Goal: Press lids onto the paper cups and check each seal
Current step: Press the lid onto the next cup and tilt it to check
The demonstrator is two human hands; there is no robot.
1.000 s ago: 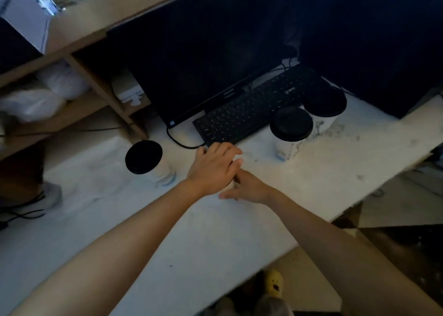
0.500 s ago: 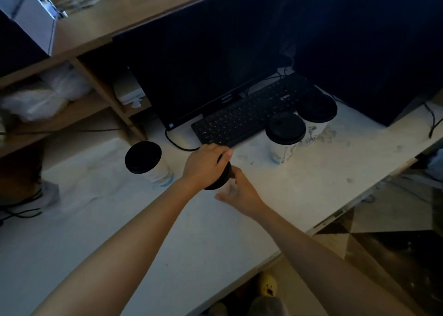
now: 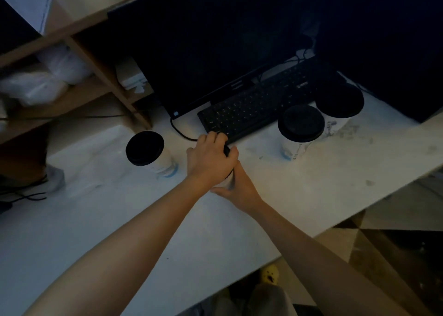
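A white paper cup (image 3: 227, 180) stands on the white counter (image 3: 143, 231) in the middle, almost hidden by my hands. My left hand (image 3: 211, 158) lies over its black lid (image 3: 226, 150), fingers curled around the rim; only a sliver of lid shows. My right hand (image 3: 236, 186) wraps the cup's side from below. Three more white cups wear black lids: one at the left (image 3: 148, 154), one at the right (image 3: 299, 128) and one behind it (image 3: 339, 104).
A black keyboard (image 3: 263, 102) and a dark monitor (image 3: 215, 40) sit just behind the cups, with a cable (image 3: 178, 130) running to the keyboard. Wooden shelves (image 3: 96, 85) hold white bags at the left. The counter's front edge drops off at the right.
My left hand has settled down flatter over the lid and the right hand has closed tighter around the cup's side. The view has shifted slightly.
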